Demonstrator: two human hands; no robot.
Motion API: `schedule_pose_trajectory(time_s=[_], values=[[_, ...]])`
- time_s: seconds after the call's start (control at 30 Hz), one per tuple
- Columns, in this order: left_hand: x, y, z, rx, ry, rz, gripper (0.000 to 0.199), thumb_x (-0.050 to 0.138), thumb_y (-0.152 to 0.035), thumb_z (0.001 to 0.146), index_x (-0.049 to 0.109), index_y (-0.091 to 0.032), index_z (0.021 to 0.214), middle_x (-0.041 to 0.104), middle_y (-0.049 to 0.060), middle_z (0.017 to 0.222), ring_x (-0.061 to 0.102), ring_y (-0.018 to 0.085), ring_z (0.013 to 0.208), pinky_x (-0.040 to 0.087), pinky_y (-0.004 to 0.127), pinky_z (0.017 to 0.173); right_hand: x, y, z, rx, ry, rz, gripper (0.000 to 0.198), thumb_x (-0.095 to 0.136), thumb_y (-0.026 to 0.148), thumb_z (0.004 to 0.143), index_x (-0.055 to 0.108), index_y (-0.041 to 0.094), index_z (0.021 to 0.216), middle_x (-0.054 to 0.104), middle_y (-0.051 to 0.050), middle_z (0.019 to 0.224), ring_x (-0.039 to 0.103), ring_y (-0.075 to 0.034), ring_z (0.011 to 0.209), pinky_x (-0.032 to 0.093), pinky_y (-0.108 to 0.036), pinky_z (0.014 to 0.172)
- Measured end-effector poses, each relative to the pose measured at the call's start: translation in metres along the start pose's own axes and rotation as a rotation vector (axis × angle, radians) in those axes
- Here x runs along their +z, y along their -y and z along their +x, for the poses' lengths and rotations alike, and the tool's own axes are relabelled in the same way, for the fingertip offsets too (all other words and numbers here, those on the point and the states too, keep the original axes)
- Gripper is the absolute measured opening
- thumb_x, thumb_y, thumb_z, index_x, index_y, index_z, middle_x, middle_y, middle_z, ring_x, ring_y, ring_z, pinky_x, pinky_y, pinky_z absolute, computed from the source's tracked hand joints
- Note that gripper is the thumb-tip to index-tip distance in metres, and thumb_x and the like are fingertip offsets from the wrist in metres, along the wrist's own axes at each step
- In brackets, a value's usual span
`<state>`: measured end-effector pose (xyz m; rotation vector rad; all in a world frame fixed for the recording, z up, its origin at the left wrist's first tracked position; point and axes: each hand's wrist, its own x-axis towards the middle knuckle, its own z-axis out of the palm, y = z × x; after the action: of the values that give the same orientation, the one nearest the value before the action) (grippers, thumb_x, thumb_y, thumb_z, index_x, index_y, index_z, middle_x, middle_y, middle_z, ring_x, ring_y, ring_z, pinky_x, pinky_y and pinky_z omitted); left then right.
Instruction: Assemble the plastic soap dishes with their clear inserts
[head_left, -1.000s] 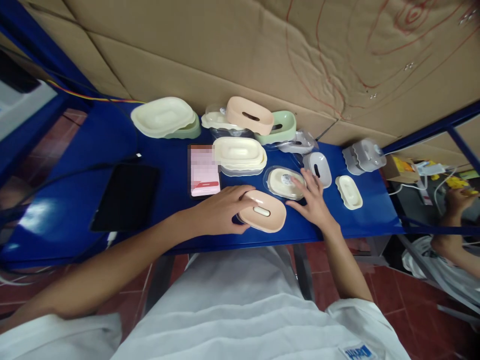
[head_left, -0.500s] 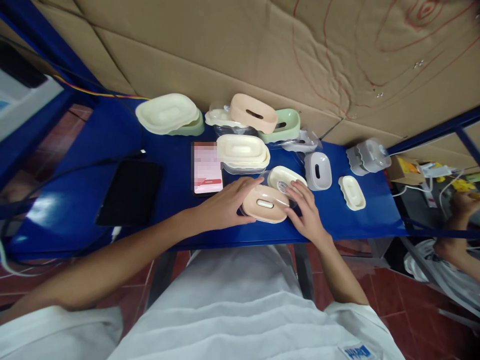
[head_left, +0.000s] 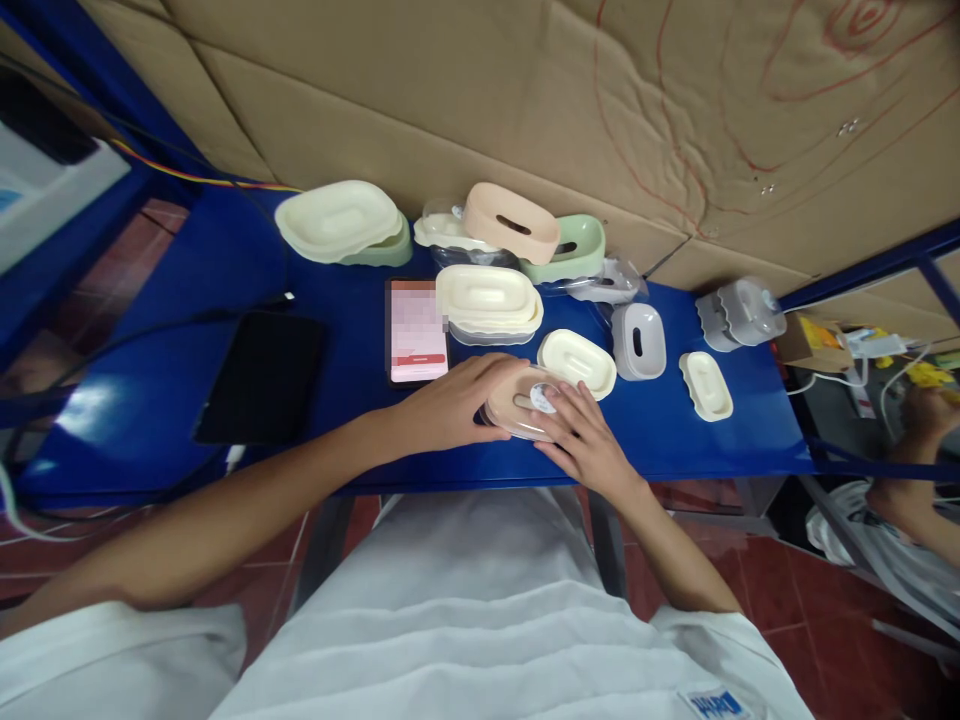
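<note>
A peach soap dish (head_left: 511,404) with a slot in its middle lies near the table's front edge. Its clear lid (head_left: 529,375), bearing a round white sticker (head_left: 542,398), rests over it; whether the lid is seated all round is hard to see. My left hand (head_left: 457,402) grips the dish's left end, thumb in front and fingers behind. On the right end my right hand (head_left: 589,428) is pressed to the lid and the rim, some fingertips close to the sticker. Just behind my right fingers sits a cream soap dish (head_left: 576,362).
Stacked cream trays (head_left: 489,295) and a phone (head_left: 417,335) lie behind my left hand. Farther back are a peach box (head_left: 510,222), a green box (head_left: 570,250) and a large cream tray (head_left: 341,220). A grey box (head_left: 639,342) stands right; a black tablet (head_left: 259,380) lies left.
The clear lid with the sticker has come forward and down from the cream dish onto the peach dish. My right hand has moved left with it; my left hand has stayed.
</note>
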<state>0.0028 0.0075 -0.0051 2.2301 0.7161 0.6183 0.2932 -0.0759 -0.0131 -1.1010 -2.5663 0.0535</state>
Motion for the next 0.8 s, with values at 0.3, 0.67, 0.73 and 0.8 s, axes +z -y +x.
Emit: schedule_pose_trajectory(time_s=[0.3, 0.67, 0.73, 0.8], values=[[-0.001, 0.001, -0.001, 0.029, 0.017, -0.041, 0.098, 0.087, -0.039, 0.089, 0.031, -0.030, 0.169, 0.045, 0.016, 0.169, 0.045, 0.038, 0.157, 0.042, 0.058, 0.129, 0.000, -0.002, -0.002, -0.017, -0.112, 0.079, 0.057, 0.075, 0.031, 0.101, 0.058, 0.031, 0.156, 0.050, -0.012, 0.169, 0.035, -0.036, 0.165, 0.047, -0.064, 0.126], [0.001, -0.015, -0.004, -0.017, 0.094, 0.064, 0.066, 0.064, -0.031, 0.104, 0.039, -0.031, 0.166, 0.039, 0.013, 0.173, 0.053, 0.032, 0.153, 0.048, 0.052, 0.127, -0.090, -0.153, -0.168, 0.762, -0.772, -0.611, 0.067, 0.070, 0.066, 0.096, 0.073, 0.015, 0.141, 0.065, -0.030, 0.145, 0.058, -0.049, 0.142, 0.046, -0.067, 0.117], [0.003, -0.012, -0.003, -0.004, 0.097, 0.097, 0.059, 0.063, -0.032, 0.105, 0.047, -0.029, 0.162, 0.043, 0.013, 0.170, 0.055, 0.032, 0.150, 0.050, 0.051, 0.125, -0.097, -0.187, -0.191, 0.842, -0.795, -0.622, 0.072, 0.068, 0.076, 0.092, 0.079, 0.013, 0.127, 0.067, -0.034, 0.134, 0.062, -0.049, 0.133, 0.047, -0.063, 0.112], [0.005, -0.007, -0.003, 0.013, 0.097, 0.120, 0.051, 0.062, -0.033, 0.106, 0.055, -0.027, 0.156, 0.048, 0.014, 0.166, 0.058, 0.032, 0.147, 0.052, 0.051, 0.122, -0.097, -0.209, -0.201, 0.871, -0.773, -0.590, 0.071, 0.068, 0.078, 0.090, 0.082, 0.013, 0.117, 0.069, -0.033, 0.125, 0.067, -0.046, 0.122, 0.051, -0.058, 0.105]])
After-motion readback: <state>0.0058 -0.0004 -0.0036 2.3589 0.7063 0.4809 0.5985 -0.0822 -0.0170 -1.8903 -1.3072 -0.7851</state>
